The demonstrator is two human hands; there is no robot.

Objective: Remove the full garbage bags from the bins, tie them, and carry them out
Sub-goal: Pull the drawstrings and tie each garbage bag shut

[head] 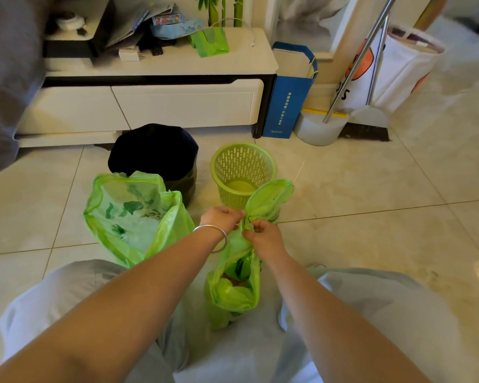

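Both the left hand (221, 218) and right hand (264, 236) have fingers pinching the neck of a green garbage bag (235, 288) between the knees. A second green bag (133, 219) stands open just left; bare tile floor (371, 189) spreads right of the green basket (242, 170).

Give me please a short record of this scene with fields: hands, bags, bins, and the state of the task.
left hand: left hand pinches the neck of the small green bag
right hand: right hand pinches the same neck
second bag: large green bag stands open on the floor, untied
bins: green basket has no bag inside; black bin beside it
task state: tying in progress, nothing carried out
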